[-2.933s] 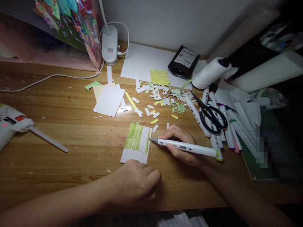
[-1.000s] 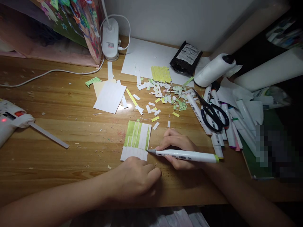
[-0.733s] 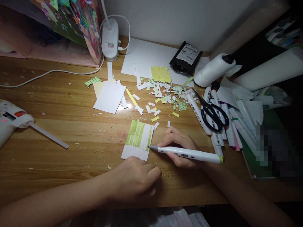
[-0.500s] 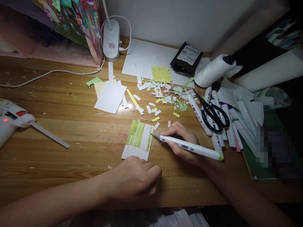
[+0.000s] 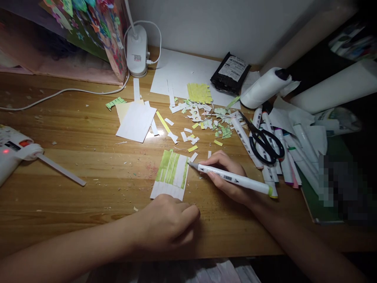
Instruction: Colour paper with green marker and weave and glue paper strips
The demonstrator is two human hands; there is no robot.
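Note:
A small white card (image 5: 169,175) with uneven green stripes lies on the wooden table (image 5: 88,212). My right hand (image 5: 226,177) grips a white marker (image 5: 235,179) with a green end cap, and the grey tip meets the card's upper right edge. Over the card's bottom edge rests my left hand (image 5: 173,220), its fingers curled in a fist with nothing visible in them. Beyond the card are scattered paper scraps (image 5: 194,139) and a yellow fringed paper piece (image 5: 199,93).
Black-handled scissors (image 5: 266,143) lie on several markers (image 5: 246,143) at the right. A white roll (image 5: 265,88) and a black packet (image 5: 230,72) stand behind. White cards (image 5: 137,122) lie left of centre; a glue gun (image 5: 17,149) is at the far left.
The marker tip has moved slightly up along the card's right edge, and its capped end has shifted a little left. My left hand keeps its place on the card.

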